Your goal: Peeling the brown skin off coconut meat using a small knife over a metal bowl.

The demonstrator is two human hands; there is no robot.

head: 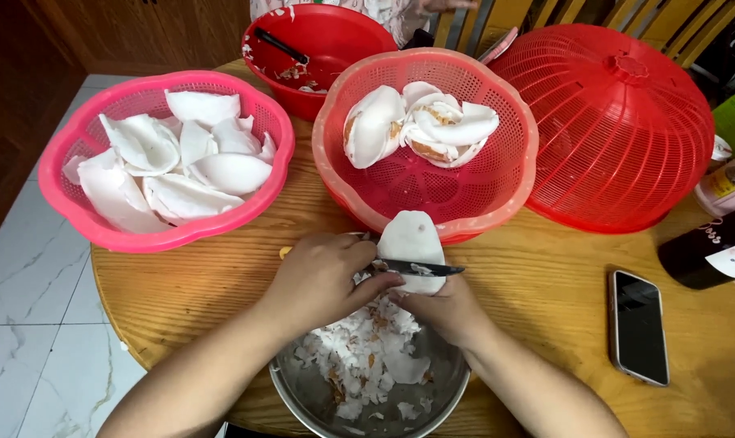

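My left hand point(319, 280) is closed on a knife point(420, 268); its dark blade points right and a yellow handle end shows at the left. The blade lies across a white piece of coconut flesh point(412, 237), which my right hand point(448, 312) grips from below. Both hands are over a metal bowl point(302, 397) holding white and brown shavings point(363, 353). Just behind them a salmon-pink basket point(432, 199) holds several coconut pieces with brown skin point(420, 122). At the left, a bright pink basket point(75, 146) holds several clean white pieces point(181, 158).
All of this stands on a round wooden table point(546, 276). A red bowl point(335, 36) with a dark utensil stands at the back. A red mesh food cover point(619, 122) is at the right, with a phone point(636, 324) and bottles point(712, 251) near it. Another person's clothing point(392, 10) shows at the top.
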